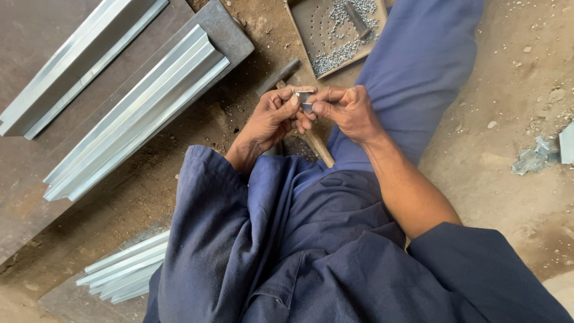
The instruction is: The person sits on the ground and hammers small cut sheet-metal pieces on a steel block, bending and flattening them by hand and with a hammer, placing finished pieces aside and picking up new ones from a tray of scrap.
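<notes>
A small bent piece of shiny metal (305,99) is pinched between the fingertips of both hands, held above my legs in blue trousers. My left hand (269,119) grips it from the left, thumb on top. My right hand (347,110) grips it from the right. A hammer with a wooden handle (317,146) and a dark head (278,76) lies on the dirt floor just under the hands, partly hidden by them.
A flat cardboard tray (311,30) with several small silver rivets lies ahead. Long folded aluminium profiles (137,113) rest on a dark steel slab at the left, another profile (78,60) farther left, more profiles (122,269) near my left side. Metal scraps (535,155) lie at right.
</notes>
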